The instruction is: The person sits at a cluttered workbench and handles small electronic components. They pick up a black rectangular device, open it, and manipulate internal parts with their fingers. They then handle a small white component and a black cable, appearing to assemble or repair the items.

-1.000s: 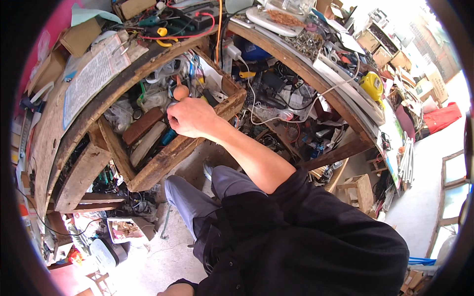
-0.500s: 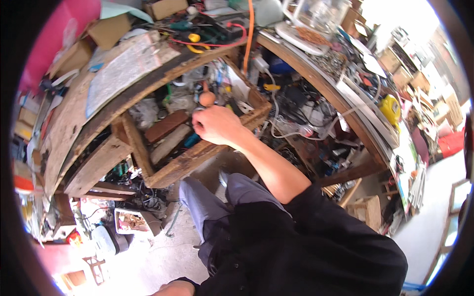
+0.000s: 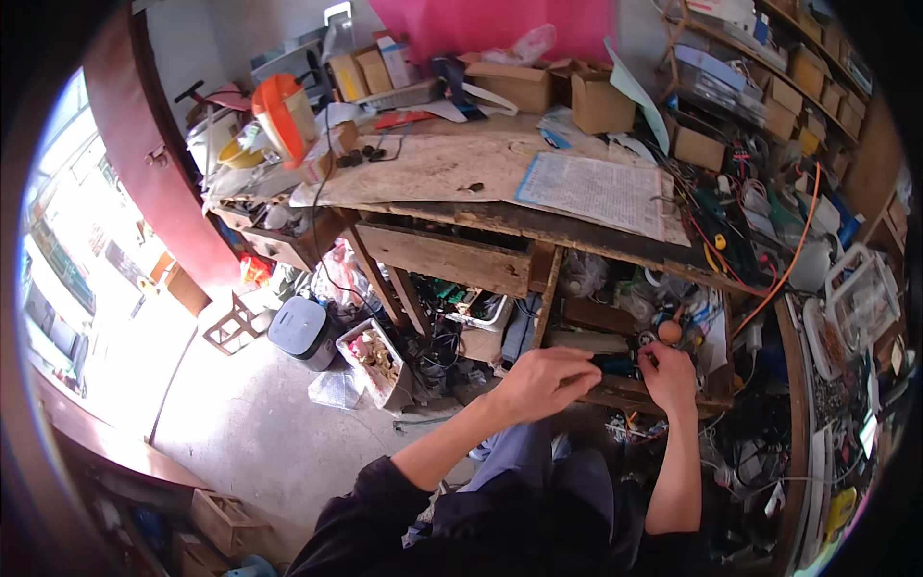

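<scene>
My right hand (image 3: 671,375) is over the pulled-out wooden drawer (image 3: 615,400) at the right, its fingers bent together beside a small dark round piece (image 3: 645,338). What they grip is too small to make out. Just beyond the fingertips sits an orange-brown ball (image 3: 670,332). My left hand (image 3: 548,383) hovers at the drawer's left front corner, fingers loosely curved and apart, with nothing visible in them. Inside the drawer lie a reddish-brown block (image 3: 598,315), a paler grey-brown bar (image 3: 588,341) and crumpled clear plastic bags (image 3: 584,276).
A worn wooden bench (image 3: 423,173) spans the back, with a printed sheet (image 3: 591,192) and cardboard boxes (image 3: 601,101) on it. An orange cable (image 3: 796,260) hangs at right. On the floor stand a grey bin (image 3: 300,327) and a white box of scraps (image 3: 389,370).
The view has swung left, bringing more bench, floor and a doorway into sight. My left hand has come up from the lower edge to the drawer; my right hand stays by the ball.
</scene>
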Tool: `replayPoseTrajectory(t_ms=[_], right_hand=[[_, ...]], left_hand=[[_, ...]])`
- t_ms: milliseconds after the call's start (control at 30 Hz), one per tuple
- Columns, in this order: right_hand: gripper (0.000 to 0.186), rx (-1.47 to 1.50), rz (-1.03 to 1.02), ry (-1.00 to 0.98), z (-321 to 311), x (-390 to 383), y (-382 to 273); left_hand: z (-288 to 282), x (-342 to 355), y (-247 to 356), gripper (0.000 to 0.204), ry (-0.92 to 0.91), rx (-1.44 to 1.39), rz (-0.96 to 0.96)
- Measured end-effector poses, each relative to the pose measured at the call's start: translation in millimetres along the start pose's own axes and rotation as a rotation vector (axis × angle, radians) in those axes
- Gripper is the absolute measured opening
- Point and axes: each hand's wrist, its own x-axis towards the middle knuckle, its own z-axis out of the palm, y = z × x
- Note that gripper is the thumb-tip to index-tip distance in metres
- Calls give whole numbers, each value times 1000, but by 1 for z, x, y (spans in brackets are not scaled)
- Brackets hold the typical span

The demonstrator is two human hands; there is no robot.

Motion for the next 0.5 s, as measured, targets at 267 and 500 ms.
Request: replayPoseTrajectory(t_ms=[267, 500], right_hand=[[17, -32, 37, -48, -1, 4, -1], [16, -10, 61, -41, -3, 2, -5]], left_hand=[[18, 30, -45, 21, -33, 6, -252], [19, 19, -49, 23, -18, 68, -280]])
